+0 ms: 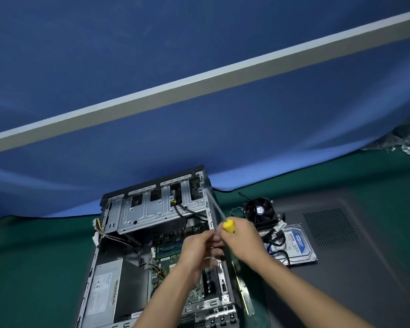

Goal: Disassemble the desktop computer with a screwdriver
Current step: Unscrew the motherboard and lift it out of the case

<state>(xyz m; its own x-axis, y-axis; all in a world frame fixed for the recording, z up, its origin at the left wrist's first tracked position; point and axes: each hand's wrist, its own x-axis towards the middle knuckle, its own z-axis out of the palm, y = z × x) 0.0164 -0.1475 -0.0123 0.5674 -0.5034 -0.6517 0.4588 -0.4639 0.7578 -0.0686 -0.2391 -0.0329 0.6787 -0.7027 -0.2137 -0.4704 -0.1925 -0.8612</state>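
The open desktop computer case (109, 233) lies on its side on the green mat, with its drive cage (156, 209), motherboard and power supply (109, 285) exposed. My right hand (244, 240) grips the yellow handle of a screwdriver (229, 226). Its long shaft runs up and left to the case's far right corner, near the top of the drive cage. My left hand (199, 249) is raised beside the right one, with its fingertips pinching the shaft just below the handle.
A removed cooler fan (260, 210) and a 320GB hard drive (296, 245) with tangled cables lie right of the case. A grey side panel (365, 256) with a vent grille lies under them. A blue partition stands behind. A circuit card (245, 294) rests beside the case.
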